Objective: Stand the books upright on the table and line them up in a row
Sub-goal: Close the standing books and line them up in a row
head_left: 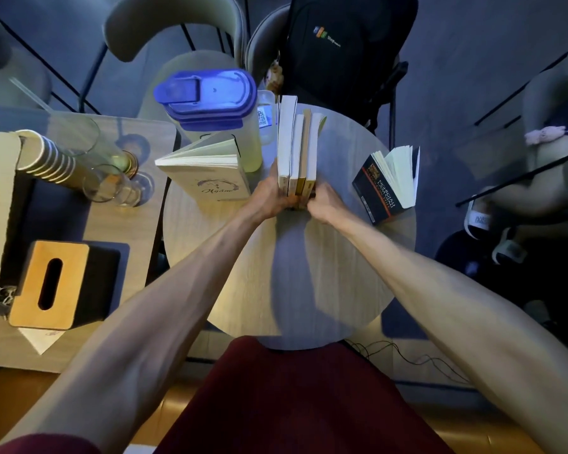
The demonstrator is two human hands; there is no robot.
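Note:
Several books (296,145) stand upright, pressed together in a tight pack at the middle of the round wooden table (341,257), top edges toward me. My left hand (269,194) grips the pack's left side near its spines. Against the right side presses my right hand (322,199). A cream book (210,165) stands fanned open left of the pack. To the right, near the table's edge, a dark-covered book (389,183) stands with its pages splayed.
A blue-lidded plastic pitcher (214,106) stands behind the cream book. On the adjoining table at left are glasses (112,185), stacked paper cups (50,162) and a wooden tissue box (50,285). A chair with a black backpack (345,44) is behind; a person's sandaled feet (479,221) at right.

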